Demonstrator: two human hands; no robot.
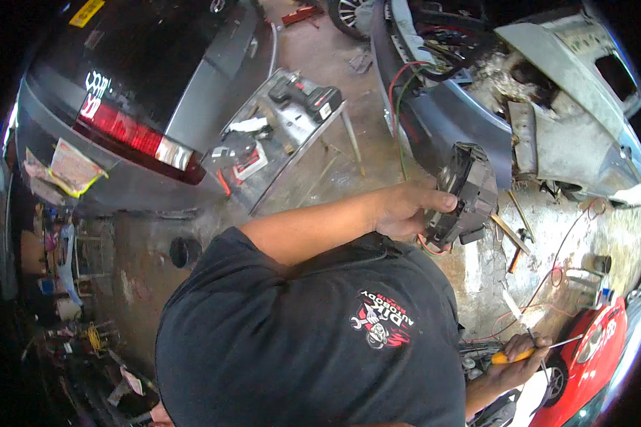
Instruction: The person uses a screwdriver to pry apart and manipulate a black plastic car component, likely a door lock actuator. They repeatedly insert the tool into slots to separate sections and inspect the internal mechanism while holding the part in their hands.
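My left arm (313,228) reaches across in front of my chest. At its end my left hand (404,208) is closed on the edge of a black plastic housing (477,192), its thumb on the near face. A thin reddish wire (431,249) hangs below the housing. Low on the right, my right hand (527,361) is wrapped round the yellow-orange handle of a screwdriver (511,357). The screwdriver's thin shaft points to the right. A slim pale strip (511,304) runs down towards that hand; whether it is held too, I cannot tell.
A worktable (310,139) carries a cordless drill (303,96) and smaller tools. Beside it stands a dark car (206,85). A grey-blue car (441,107) with its front stripped is ahead, a red car (587,356) lower right. Long-handled tools (509,235) and a hose (559,249) lie on the floor.
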